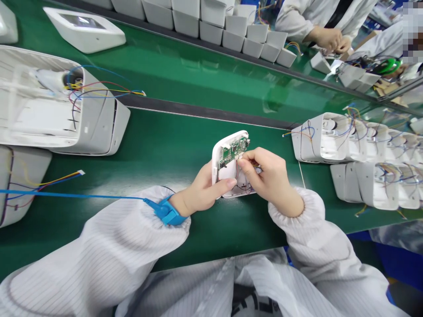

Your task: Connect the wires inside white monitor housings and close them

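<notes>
My left hand (pixel 206 189) grips a white plastic cover (pixel 216 154), holding it tilted up above the green bench. Its thumb lies across the lower part of the cover's inner side. A green circuit board (pixel 233 150) sits in the upper part of the cover. At the board's lower edge, by some small white sockets, my right hand (pixel 264 169) pinches with thumb and forefinger at what looks like a small wire connector, mostly hidden by the fingertips. Thin dark wires (pixel 243 187) run inside the cover below. A blue wrist strap (pixel 170 212) with a cord is on my left wrist.
Large white housings (pixel 95 119) with loose wires stand at left. Rows of similar housings (pixel 333 141) stand at right. A white unit with a screen (pixel 86 28) lies on the raised back ledge, near white casings (pixel 211 33). A co-worker's hands (pixel 330 39) are across the bench.
</notes>
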`<action>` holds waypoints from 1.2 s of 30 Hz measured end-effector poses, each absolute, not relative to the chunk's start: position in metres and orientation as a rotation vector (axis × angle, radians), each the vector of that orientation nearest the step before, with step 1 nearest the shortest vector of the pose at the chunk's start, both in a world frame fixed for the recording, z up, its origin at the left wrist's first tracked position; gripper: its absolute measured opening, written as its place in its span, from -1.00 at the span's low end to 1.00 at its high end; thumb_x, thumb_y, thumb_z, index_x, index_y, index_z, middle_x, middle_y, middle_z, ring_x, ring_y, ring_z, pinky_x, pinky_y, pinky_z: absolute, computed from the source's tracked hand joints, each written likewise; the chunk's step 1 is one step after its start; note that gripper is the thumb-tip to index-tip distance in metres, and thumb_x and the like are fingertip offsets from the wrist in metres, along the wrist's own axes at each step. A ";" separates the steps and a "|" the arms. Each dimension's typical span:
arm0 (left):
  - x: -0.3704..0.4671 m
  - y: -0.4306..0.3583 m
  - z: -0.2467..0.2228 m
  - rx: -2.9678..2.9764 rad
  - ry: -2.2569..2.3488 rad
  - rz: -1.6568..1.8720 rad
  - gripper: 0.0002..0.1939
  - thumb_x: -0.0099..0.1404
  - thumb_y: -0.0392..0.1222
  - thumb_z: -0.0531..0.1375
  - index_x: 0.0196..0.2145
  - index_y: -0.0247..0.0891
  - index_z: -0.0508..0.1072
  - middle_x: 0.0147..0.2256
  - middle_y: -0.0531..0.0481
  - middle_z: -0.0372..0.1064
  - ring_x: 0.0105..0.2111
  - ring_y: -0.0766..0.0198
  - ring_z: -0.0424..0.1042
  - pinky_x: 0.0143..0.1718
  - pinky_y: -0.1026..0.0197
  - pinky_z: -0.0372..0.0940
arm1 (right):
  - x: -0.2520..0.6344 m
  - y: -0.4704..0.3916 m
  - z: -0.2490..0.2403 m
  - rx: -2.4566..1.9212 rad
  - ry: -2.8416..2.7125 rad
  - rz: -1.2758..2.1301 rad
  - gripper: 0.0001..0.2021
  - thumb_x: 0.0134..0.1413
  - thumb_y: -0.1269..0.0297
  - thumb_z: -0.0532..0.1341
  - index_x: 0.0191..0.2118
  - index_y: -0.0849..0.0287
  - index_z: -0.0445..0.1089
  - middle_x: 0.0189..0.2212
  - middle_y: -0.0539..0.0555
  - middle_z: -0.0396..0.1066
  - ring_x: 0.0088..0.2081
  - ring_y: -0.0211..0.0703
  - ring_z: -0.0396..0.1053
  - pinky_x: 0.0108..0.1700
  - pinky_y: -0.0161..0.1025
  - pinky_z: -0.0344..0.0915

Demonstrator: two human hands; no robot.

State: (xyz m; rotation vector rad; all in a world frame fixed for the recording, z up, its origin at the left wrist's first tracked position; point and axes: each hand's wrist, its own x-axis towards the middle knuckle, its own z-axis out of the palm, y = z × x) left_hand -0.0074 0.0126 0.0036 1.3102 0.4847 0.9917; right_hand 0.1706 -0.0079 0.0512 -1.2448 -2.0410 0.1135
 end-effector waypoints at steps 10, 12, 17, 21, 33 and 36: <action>-0.008 0.018 0.000 1.352 0.443 0.972 -0.71 0.32 -0.01 0.24 -0.23 -0.32 0.42 -0.32 -0.04 0.40 -0.30 0.24 0.36 -0.19 0.18 0.34 | 0.172 -0.007 0.052 -1.254 -2.039 0.124 -0.82 0.35 0.33 0.17 -0.35 0.17 0.34 -0.49 -0.03 0.39 -0.45 -0.28 0.32 -0.37 -0.31 0.20; -0.008 0.018 0.001 1.323 0.440 0.964 -0.72 0.32 -0.01 0.24 -0.21 -0.32 0.42 -0.30 -0.04 0.41 -0.29 0.24 0.36 -0.18 0.19 0.34 | 0.172 -0.009 0.051 -1.291 -2.046 0.080 -0.81 0.36 0.32 0.15 -0.35 0.17 0.35 -0.48 -0.02 0.40 -0.44 -0.27 0.33 -0.36 -0.29 0.20; -0.008 0.018 0.002 1.250 0.381 0.924 -0.73 0.34 -0.02 0.23 -0.21 -0.33 0.46 -0.31 -0.03 0.42 -0.30 0.24 0.38 -0.19 0.20 0.34 | 0.170 -0.008 0.046 -1.344 -2.003 -0.136 -0.78 0.36 0.24 0.18 -0.36 0.15 0.36 -0.47 0.01 0.43 -0.44 -0.22 0.35 -0.37 -0.23 0.23; -0.009 0.018 0.000 1.188 0.349 0.906 -0.74 0.33 -0.04 0.25 -0.19 -0.32 0.48 -0.31 -0.03 0.44 -0.30 0.24 0.40 -0.19 0.20 0.34 | 0.178 0.002 0.043 -1.210 -1.892 -0.203 -0.82 0.30 0.14 0.26 -0.13 0.13 0.41 -0.23 0.13 0.49 -0.17 -0.04 0.46 -0.23 -0.13 0.41; -0.011 0.017 -0.001 1.172 0.317 0.832 -0.69 0.34 -0.03 0.24 -0.10 -0.32 0.53 -0.25 -0.07 0.47 -0.27 0.20 0.41 -0.19 0.18 0.33 | 0.188 0.007 0.039 -1.064 -2.060 -0.325 -0.54 0.39 0.08 0.14 0.29 0.11 0.23 0.00 0.19 0.51 -0.06 0.03 0.52 -0.11 -0.07 0.46; -0.011 0.017 0.002 1.160 0.308 0.825 -0.67 0.34 -0.02 0.24 -0.10 -0.34 0.53 -0.24 -0.08 0.48 -0.24 0.18 0.42 -0.14 0.16 0.34 | 0.187 0.007 0.039 -1.061 -2.053 -0.340 -0.55 0.38 0.09 0.15 0.28 0.12 0.25 -0.01 0.20 0.52 -0.11 0.01 0.53 -0.16 -0.09 0.46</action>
